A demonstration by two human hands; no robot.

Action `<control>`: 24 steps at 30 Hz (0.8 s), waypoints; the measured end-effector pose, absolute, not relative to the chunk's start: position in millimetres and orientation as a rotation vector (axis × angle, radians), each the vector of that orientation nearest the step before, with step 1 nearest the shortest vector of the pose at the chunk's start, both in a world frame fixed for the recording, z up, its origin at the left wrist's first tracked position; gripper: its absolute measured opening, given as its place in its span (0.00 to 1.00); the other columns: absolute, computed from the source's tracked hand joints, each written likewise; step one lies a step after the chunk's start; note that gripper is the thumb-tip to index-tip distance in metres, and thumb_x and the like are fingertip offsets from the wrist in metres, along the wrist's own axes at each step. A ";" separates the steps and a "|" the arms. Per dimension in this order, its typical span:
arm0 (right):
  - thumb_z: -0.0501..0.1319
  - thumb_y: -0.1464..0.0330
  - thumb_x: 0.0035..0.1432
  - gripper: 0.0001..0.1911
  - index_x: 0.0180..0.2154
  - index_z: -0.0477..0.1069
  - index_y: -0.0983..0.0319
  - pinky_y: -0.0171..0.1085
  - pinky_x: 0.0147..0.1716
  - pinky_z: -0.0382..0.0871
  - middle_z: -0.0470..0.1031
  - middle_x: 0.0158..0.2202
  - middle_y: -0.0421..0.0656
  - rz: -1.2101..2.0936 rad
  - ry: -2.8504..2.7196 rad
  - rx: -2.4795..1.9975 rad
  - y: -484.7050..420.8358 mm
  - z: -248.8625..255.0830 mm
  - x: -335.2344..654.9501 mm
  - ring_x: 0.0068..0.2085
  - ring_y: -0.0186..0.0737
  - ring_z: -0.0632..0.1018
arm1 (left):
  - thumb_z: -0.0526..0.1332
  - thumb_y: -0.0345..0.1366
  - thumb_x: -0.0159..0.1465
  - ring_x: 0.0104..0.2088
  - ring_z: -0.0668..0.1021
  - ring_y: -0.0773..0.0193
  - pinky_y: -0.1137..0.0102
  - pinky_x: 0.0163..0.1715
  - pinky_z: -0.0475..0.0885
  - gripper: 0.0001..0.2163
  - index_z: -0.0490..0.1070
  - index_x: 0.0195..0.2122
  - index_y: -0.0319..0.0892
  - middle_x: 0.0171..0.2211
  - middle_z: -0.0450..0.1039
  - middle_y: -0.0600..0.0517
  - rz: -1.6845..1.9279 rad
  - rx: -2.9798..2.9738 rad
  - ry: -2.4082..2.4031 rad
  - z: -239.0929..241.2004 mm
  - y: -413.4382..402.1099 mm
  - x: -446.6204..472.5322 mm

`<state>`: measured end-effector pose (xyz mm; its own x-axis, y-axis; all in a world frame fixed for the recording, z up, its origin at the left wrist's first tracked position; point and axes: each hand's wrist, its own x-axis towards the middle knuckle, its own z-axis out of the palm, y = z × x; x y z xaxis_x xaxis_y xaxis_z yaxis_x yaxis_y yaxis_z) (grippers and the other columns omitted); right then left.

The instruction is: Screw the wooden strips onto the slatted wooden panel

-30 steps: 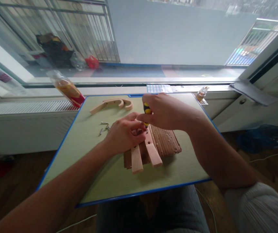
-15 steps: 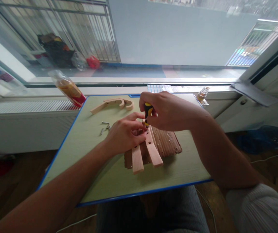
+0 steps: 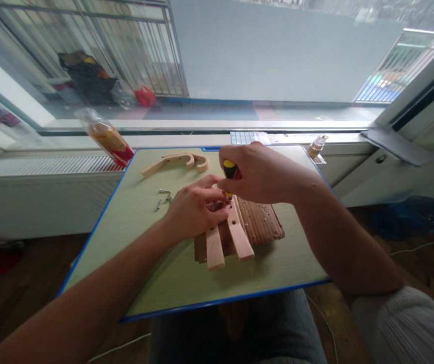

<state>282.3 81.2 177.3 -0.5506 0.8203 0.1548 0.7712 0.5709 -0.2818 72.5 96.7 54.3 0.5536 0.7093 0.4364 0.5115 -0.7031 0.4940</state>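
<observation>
My right hand (image 3: 253, 169) is wrapped around a short yellow-and-black screwdriver (image 3: 229, 170), its tip pointing down at a wooden piece (image 3: 240, 237) with dark holes. My left hand (image 3: 200, 207) grips the wooden pieces close to the tip; its fingers hide their upper parts. Beside the first piece, a second wooden piece (image 3: 215, 250) runs toward me. Both lie over ridged brown cardboard (image 3: 260, 222) dotted with small shiny bits. Whether a screw sits under the tip I cannot tell.
The blue-edged board (image 3: 133, 273) bears two curved wooden hooks (image 3: 179, 161) at its far left. Several metal screws or keys (image 3: 159, 205) lie left of my left hand. A bottle (image 3: 111, 141) stands beyond the left edge, a small glass bottle (image 3: 317, 145) beyond the right.
My right hand has turned around the screwdriver, whose handle now shows from a different side. My left hand and the wooden pieces stay in place.
</observation>
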 end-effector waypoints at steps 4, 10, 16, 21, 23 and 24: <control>0.65 0.62 0.64 0.08 0.40 0.76 0.60 0.41 0.33 0.55 0.73 0.29 0.43 0.229 -2.513 -1.371 82.8 175.3 282.7 0.31 0.39 0.66 | 0.71 0.35 0.65 0.41 0.83 0.61 0.63 0.39 0.80 0.05 0.88 0.39 0.47 0.54 0.82 0.48 0.902 2.501 1.003 52.8 97.5 71.4; 0.63 0.59 0.67 0.12 0.38 0.76 0.61 0.42 0.32 0.53 0.71 0.28 0.44 0.208 -2.510 -1.403 85.0 172.4 280.9 0.30 0.39 0.64 | 0.72 0.37 0.65 0.40 0.83 0.60 0.62 0.41 0.81 0.04 0.87 0.38 0.47 0.50 0.82 0.48 0.907 2.473 1.008 51.0 96.7 70.7; 0.63 0.62 0.67 0.09 0.37 0.75 0.61 0.41 0.33 0.55 0.73 0.29 0.43 0.320 -2.541 -1.328 84.7 174.3 284.0 0.30 0.37 0.65 | 0.72 0.44 0.68 0.43 0.84 0.59 0.61 0.46 0.81 0.07 0.87 0.38 0.48 0.53 0.82 0.48 0.918 2.462 0.986 51.7 97.0 70.4; 0.64 0.64 0.66 0.06 0.38 0.75 0.60 0.40 0.33 0.56 0.74 0.30 0.41 0.370 -2.610 -1.283 81.1 181.6 291.8 0.30 0.36 0.67 | 0.71 0.42 0.68 0.44 0.85 0.59 0.59 0.50 0.82 0.07 0.87 0.39 0.48 0.60 0.81 0.49 0.868 2.493 0.959 54.2 98.4 69.0; 0.64 0.63 0.66 0.07 0.38 0.75 0.60 0.39 0.33 0.56 0.74 0.30 0.41 0.372 -2.624 -1.284 80.2 183.2 293.3 0.30 0.36 0.67 | 0.72 0.42 0.67 0.45 0.85 0.58 0.59 0.49 0.82 0.06 0.86 0.38 0.47 0.61 0.80 0.49 0.865 2.498 0.964 54.9 98.3 68.7; 0.64 0.63 0.66 0.07 0.39 0.75 0.60 0.39 0.33 0.56 0.74 0.30 0.41 0.377 -2.632 -1.281 80.0 183.7 293.8 0.30 0.36 0.67 | 0.72 0.41 0.67 0.45 0.85 0.58 0.59 0.48 0.82 0.05 0.86 0.38 0.47 0.62 0.80 0.49 0.862 2.502 0.967 54.9 98.2 68.7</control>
<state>293.8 80.0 183.7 -0.6085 0.7914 0.0583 0.7432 0.5942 -0.3076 68.7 98.2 54.9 0.5882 0.6911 0.4200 0.4962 -0.7185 0.4873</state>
